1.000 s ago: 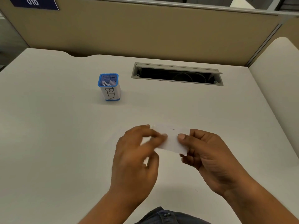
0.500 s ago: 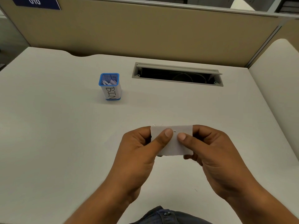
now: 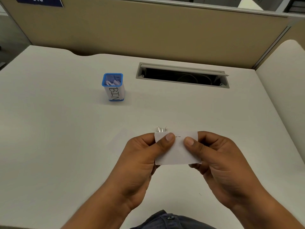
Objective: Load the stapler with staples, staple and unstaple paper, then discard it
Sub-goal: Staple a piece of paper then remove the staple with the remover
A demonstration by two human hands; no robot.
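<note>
Head view: clamped white paper slip [image 3: 179,154] in left grip [image 3: 142,162], right grip [image 3: 219,162]; risked tearing at thin metal staple [image 3: 178,136] between if tugged.

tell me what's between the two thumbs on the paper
In the head view, a short staple sits in the paper near its top edge, between the left hand thumb and the right hand thumb; otherwise bare paper.

Office cubicle — tan partition [image 3: 148,28], white desk [image 3: 66,129] with cable hatch [image 3: 181,75]
</note>
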